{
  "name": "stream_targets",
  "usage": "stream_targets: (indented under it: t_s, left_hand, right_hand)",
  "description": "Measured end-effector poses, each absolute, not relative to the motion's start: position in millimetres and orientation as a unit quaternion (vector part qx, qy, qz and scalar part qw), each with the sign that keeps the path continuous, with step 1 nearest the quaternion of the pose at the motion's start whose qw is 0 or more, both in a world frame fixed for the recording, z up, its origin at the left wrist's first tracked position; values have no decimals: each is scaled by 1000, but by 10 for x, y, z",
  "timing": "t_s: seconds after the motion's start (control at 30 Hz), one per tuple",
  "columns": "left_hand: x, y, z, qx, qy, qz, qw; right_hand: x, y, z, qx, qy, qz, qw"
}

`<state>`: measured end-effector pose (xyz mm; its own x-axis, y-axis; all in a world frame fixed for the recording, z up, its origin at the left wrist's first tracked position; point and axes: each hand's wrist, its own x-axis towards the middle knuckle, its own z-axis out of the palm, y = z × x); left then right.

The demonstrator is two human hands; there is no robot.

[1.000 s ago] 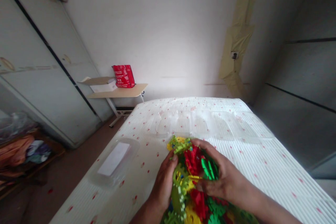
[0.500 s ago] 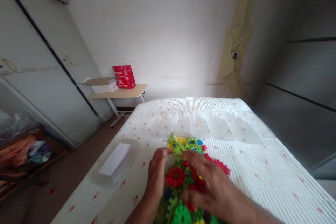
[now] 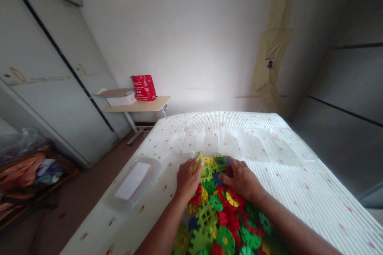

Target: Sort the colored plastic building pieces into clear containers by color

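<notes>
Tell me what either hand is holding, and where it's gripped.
The left hand and right hand flank the far end of the colourful plastic pieces; whether either grips one cannot be told.

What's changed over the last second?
The left hand and right hand have moved forward to the far end of the colourful plastic pieces. The pieces they cupped earlier now lie more spread out, between the hands and toward the wearer. The clear compartment tray, white card and red bag stayed put.
</notes>
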<state>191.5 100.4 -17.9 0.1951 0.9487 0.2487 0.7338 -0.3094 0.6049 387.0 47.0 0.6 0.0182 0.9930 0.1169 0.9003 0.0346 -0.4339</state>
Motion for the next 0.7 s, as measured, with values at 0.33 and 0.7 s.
stream_targets:
  t_s: [0.33,0.7]
  left_hand:
    - [2075,937,-142,652,497,428,380]
    - [2108,742,17,527,351,407,659]
  right_hand:
    - [3688,431,23,-615,-706,230,265]
    - [3599,272,136,-517,-633,405,410]
